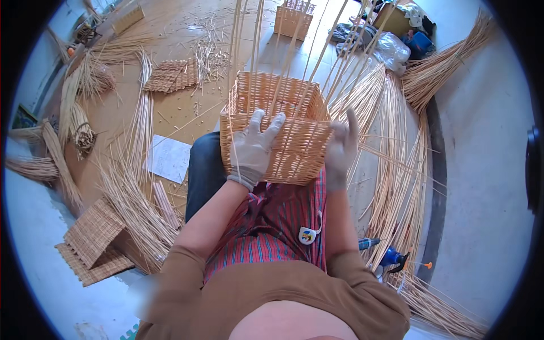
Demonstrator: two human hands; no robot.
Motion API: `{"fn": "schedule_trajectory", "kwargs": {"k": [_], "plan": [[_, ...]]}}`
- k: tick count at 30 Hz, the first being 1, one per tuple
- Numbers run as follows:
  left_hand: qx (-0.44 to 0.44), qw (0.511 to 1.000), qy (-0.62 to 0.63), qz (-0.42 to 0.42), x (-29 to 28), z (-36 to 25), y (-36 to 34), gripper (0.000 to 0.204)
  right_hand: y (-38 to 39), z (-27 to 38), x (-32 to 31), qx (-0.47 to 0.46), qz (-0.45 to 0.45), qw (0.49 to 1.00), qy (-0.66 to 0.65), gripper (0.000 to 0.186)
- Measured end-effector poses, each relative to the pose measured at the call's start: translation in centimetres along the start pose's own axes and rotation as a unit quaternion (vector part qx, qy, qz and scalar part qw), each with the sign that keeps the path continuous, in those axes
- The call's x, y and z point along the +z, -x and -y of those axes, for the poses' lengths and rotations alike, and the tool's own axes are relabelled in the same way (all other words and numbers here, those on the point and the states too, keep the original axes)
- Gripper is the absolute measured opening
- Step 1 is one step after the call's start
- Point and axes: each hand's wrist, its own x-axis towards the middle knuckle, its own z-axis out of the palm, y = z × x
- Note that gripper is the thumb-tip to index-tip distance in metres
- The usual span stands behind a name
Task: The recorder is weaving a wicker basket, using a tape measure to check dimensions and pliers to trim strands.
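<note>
1. Basket (300, 141), square and half-woven of pale wicker, rests on the person's lap above a red striped apron (272, 221), its open top tipped away from the camera.
2. Long loose stakes (294, 39) rise from its rim and fan toward the top of the frame.
3. Left hand (253, 150), in a grey glove, lies flat on the near wall of the basket, fingers spread wide and gripping nothing.
4. Right hand (340, 152), also gloved, presses against the basket's right corner with one finger raised; whether it pinches a strand cannot be told.
5. Bundles of willow rods (396, 170) arc across the floor just right of the basket, and more rods (136, 192) sprawl to the left.
6. Flat woven mats (93, 241) lie at lower left, others (170, 76) farther off near the top.
7. A second basket (293, 20) stands well beyond the first.
8. A white sheet (169, 158) lies on the floor beside the person's knee.
9. A blue-handled tool (391, 258) sits among the rods at lower right.
</note>
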Motion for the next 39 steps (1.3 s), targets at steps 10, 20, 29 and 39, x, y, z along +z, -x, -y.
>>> {"fn": "schedule_trajectory", "kwargs": {"k": [10,20,29,39], "plan": [[-0.269,0.901,0.311,-0.140,2.8,7.2,4.8,0.056,7.6,-4.3,-4.2,0.270,0.075,0.931,0.233,0.045],[-0.215,0.913,0.334,-0.093,-1.1,9.3,2.4,0.060,4.0,-1.5,-2.6,0.269,0.133,0.946,0.120,0.041],[-0.028,0.995,0.030,-0.093,-6.0,6.4,-3.3,0.075,0.2,4.7,1.3,-0.151,0.118,0.927,0.323,0.065],[-0.113,0.988,-0.047,0.092,-5.1,6.4,-6.3,0.078,-4.9,2.4,5.3,-0.117,0.263,0.828,0.481,0.085]]}}
